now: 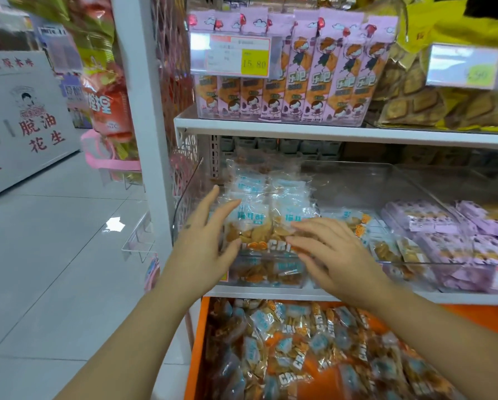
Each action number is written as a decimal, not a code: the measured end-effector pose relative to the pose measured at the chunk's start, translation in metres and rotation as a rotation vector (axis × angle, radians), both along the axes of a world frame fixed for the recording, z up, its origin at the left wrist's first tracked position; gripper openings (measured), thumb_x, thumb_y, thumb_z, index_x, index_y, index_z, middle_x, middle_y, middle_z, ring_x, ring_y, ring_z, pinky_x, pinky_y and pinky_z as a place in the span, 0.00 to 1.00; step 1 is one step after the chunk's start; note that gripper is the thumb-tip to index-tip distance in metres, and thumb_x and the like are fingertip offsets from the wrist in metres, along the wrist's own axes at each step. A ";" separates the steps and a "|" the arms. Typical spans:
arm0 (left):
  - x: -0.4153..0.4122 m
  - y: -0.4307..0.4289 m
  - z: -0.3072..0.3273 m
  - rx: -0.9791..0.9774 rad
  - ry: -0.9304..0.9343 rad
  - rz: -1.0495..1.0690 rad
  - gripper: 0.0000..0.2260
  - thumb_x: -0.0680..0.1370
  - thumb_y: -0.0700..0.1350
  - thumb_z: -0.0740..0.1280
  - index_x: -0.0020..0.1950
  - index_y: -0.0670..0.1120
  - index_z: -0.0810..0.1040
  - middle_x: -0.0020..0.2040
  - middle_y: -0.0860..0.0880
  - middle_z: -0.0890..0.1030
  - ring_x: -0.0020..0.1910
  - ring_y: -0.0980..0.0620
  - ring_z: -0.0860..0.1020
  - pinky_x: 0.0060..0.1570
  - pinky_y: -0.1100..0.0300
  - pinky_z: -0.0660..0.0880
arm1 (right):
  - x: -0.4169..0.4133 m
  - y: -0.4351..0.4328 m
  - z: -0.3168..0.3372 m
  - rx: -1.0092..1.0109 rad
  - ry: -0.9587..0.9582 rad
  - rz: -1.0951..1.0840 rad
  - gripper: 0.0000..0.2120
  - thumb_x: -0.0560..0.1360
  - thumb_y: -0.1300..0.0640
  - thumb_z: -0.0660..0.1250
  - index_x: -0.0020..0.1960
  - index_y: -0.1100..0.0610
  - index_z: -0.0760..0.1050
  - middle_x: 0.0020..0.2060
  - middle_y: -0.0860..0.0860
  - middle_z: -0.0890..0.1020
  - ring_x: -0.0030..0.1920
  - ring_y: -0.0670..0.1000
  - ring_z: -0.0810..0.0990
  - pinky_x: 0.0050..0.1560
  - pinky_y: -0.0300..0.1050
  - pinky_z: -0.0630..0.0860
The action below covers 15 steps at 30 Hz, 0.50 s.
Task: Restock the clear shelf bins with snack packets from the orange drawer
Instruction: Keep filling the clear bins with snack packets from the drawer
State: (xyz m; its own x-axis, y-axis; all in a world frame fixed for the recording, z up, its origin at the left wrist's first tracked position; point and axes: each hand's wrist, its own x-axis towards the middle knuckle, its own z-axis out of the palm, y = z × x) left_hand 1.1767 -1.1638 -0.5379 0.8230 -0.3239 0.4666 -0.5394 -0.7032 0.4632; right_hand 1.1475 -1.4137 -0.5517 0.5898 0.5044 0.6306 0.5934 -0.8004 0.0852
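Note:
A clear shelf bin [357,180] on the middle shelf holds a stack of blue-and-clear snack packets [268,203] at its left end. My left hand [207,241] lies with straight fingers against the left side of the stack. From the right, my right hand [325,249] rests flat on the front packets, fingers spread. Below the shelf, the orange drawer [197,342] stands open, full of several of the same snack packets [299,350].
A second clear bin at the right holds purple packets [444,226]. The upper shelf carries pink stick packs [314,82] behind a price tag [233,54]. A white upright post [147,111] stands at the left, with tiled floor [54,241] and a white carton [20,116] beyond.

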 end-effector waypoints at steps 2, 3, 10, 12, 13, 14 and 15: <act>-0.004 -0.011 -0.003 -0.041 -0.164 -0.022 0.20 0.78 0.46 0.65 0.69 0.54 0.68 0.75 0.51 0.61 0.70 0.48 0.67 0.64 0.49 0.69 | -0.009 -0.025 -0.002 0.070 0.020 -0.077 0.12 0.76 0.57 0.62 0.55 0.56 0.80 0.53 0.50 0.81 0.55 0.51 0.76 0.60 0.46 0.70; -0.007 -0.020 -0.003 -0.037 -0.207 -0.046 0.17 0.78 0.46 0.62 0.67 0.53 0.70 0.71 0.51 0.66 0.68 0.48 0.69 0.63 0.49 0.70 | -0.011 -0.040 -0.003 0.092 0.037 -0.139 0.10 0.75 0.57 0.63 0.53 0.56 0.80 0.50 0.50 0.81 0.52 0.51 0.77 0.57 0.46 0.70; -0.019 -0.115 -0.005 0.032 -0.239 -0.297 0.14 0.75 0.45 0.57 0.55 0.49 0.79 0.52 0.52 0.79 0.50 0.55 0.75 0.46 0.54 0.79 | 0.000 -0.138 0.013 0.158 0.531 -0.682 0.19 0.72 0.60 0.70 0.63 0.58 0.76 0.61 0.57 0.78 0.62 0.59 0.73 0.61 0.49 0.69; -0.017 -0.144 -0.006 0.064 -0.201 -0.341 0.15 0.75 0.45 0.56 0.56 0.49 0.79 0.51 0.52 0.80 0.48 0.53 0.78 0.41 0.54 0.80 | 0.004 -0.151 0.019 0.132 0.665 -0.702 0.25 0.74 0.57 0.69 0.69 0.56 0.69 0.67 0.56 0.72 0.67 0.56 0.69 0.65 0.43 0.64; -0.016 -0.158 -0.006 0.100 -0.165 -0.360 0.16 0.76 0.45 0.55 0.57 0.49 0.79 0.52 0.52 0.80 0.48 0.51 0.79 0.40 0.52 0.80 | 0.007 -0.154 0.021 0.134 0.730 -0.703 0.27 0.74 0.55 0.69 0.72 0.54 0.66 0.69 0.55 0.70 0.68 0.55 0.69 0.63 0.41 0.64; -0.015 -0.170 -0.007 0.135 -0.122 -0.371 0.16 0.77 0.45 0.55 0.59 0.49 0.78 0.54 0.52 0.79 0.50 0.50 0.79 0.42 0.51 0.79 | 0.009 -0.158 0.023 0.137 0.801 -0.700 0.30 0.74 0.54 0.69 0.73 0.53 0.63 0.70 0.54 0.69 0.67 0.55 0.69 0.61 0.40 0.65; -0.012 -0.182 -0.009 0.171 -0.060 -0.373 0.15 0.78 0.44 0.56 0.62 0.49 0.77 0.57 0.51 0.78 0.53 0.49 0.78 0.46 0.50 0.78 | 0.013 -0.161 0.023 0.132 0.873 -0.693 0.33 0.73 0.54 0.70 0.74 0.52 0.61 0.71 0.54 0.68 0.67 0.54 0.69 0.60 0.40 0.66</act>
